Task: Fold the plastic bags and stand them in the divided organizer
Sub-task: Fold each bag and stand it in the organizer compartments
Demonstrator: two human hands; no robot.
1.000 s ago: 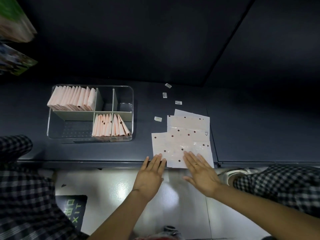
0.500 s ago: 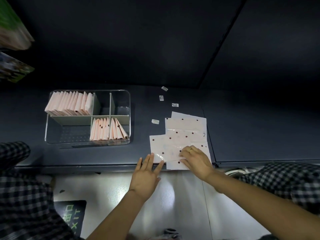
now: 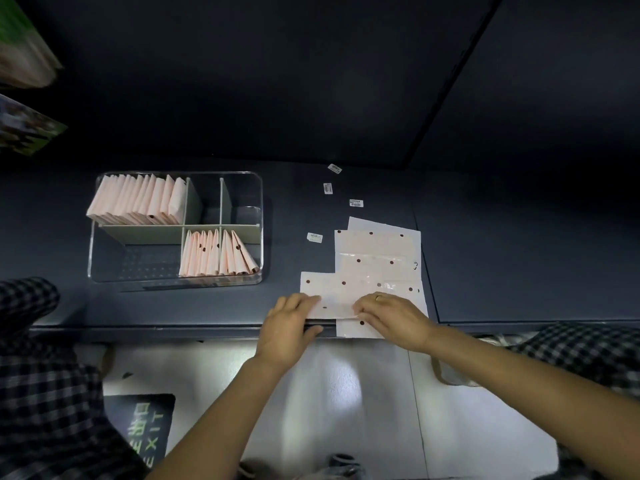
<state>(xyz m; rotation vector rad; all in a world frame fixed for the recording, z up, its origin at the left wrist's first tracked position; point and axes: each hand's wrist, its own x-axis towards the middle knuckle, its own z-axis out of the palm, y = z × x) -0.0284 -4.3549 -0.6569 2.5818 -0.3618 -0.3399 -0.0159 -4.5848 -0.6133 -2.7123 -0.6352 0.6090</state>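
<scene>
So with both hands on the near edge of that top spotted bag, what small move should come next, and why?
Probably fold the near edge away, over the bag. The left hand and right hand both grip the near edge of the top pale pink dotted plastic bag, which lies flat on the stack of unfolded bags; the clear divided organizer holds only folded ones.

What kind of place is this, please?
Probably a shop or stockroom counter, though I cannot be sure: a dark counter, loose barcode labels, a clear divided organizer of folded bags, and a green EXIT sign on the floor.
</scene>
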